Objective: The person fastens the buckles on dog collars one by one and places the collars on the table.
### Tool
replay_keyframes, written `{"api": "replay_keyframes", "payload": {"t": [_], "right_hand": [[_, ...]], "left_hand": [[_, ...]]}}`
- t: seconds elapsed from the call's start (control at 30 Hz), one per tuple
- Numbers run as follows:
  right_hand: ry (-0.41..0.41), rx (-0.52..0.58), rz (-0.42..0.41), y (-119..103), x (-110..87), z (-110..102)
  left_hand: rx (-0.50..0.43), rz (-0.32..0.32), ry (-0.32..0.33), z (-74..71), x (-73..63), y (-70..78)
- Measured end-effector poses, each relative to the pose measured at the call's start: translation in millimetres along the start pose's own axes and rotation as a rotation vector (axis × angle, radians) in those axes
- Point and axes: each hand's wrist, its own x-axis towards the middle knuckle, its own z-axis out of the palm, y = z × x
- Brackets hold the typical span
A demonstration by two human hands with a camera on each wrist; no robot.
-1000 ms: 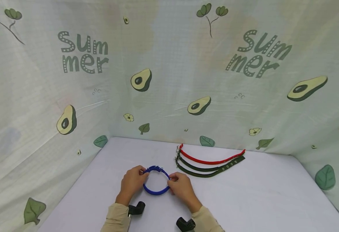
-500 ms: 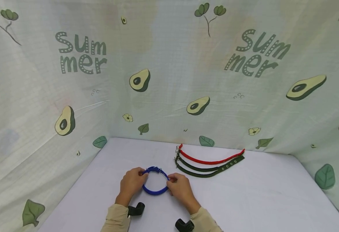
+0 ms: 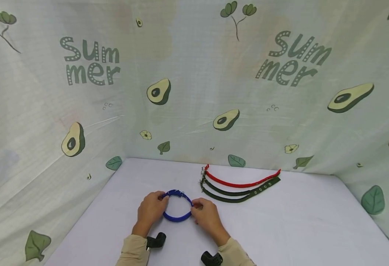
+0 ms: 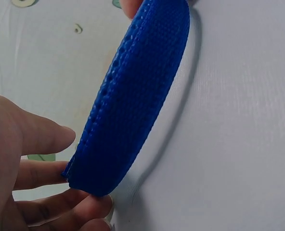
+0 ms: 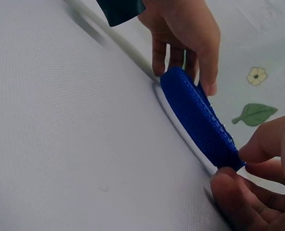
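Observation:
A blue webbing collar (image 3: 177,218) is closed into a ring, its buckle side at the far edge in the head view. My left hand (image 3: 150,210) holds the ring's left side between thumb and fingers. On the opposite side, my right hand (image 3: 207,215) pinches the band; the right wrist view shows the thumb (image 5: 265,139) at its upper edge and fingertips beneath. The left wrist view shows the collar's broad woven outer face (image 4: 128,106) close up, standing on edge just over the white surface. Its buckle is hidden in both wrist views.
Behind and right of my hands lie a red collar (image 3: 239,185) and dark green collars (image 3: 229,200), stretched in curves side by side. The white table (image 3: 297,221) meets a printed cloth (image 3: 194,74) at the back and sides. Black camera mounts (image 3: 156,240) sit on both wrists.
Both hands and the blue collar have shifted very slightly left in the head view, along with the background. Each hand keeps its hold on the ring.

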Motion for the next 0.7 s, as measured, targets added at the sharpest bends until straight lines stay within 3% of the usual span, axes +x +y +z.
{"api": "replay_keyframes", "payload": {"t": [0.27,0.4,0.6,0.7], "right_hand": [[-0.019,0.002,-0.010,-0.3,-0.6,-7.8],[-0.001,-0.016,-0.027,-2.8,-0.7,-20.8],[0.066,-0.092,-0.029,-2.4,-1.0,-50.6],[0.121,-0.123,-0.007,0.3,-1.4,-68.4]], "left_hand": [[0.007,0.000,0.026,-1.6,-3.3,1.5],[0.045,0.027,0.090,-2.9,-3.6,2.8],[0.042,0.155,0.272,2.9,-6.2,17.8],[0.016,0.243,0.306,9.9,-9.2,31.4]]}}
